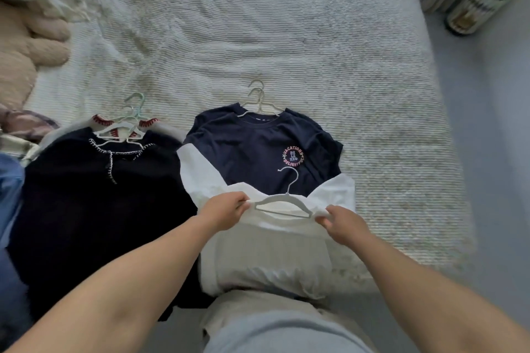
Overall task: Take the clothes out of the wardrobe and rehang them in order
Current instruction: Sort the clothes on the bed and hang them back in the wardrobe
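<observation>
Bed (315,37), covered by a white textured spread, carrying several garments on hangers. Item one: white garment (266,249), laid lengthwise at the near edge of the bed, its upper part overlapping the lower part of a navy T-shirt; fitted on a white hanger (282,203) whose hook points away from the person and lies over the navy cloth. Left hand (223,210): fingers curled, pinching the garment's left shoulder at the hanger's end. Right hand (345,223): fingers curled, pinching the right shoulder at the opposite end. Item two: navy T-shirt (252,149), flat on the spread beyond the white garment, round printed emblem on the chest, two thin hanger hooks (256,92) showing above its collar. Item three: dark garment with white stitched trim (94,209), to the left of the white one, touching it along the side; white and pale green hangers and a collar with red stitching at its top. Plush toy (25,46), beige, at the far left of the bed. Floor (493,152), pale, to the right of the bed.
</observation>
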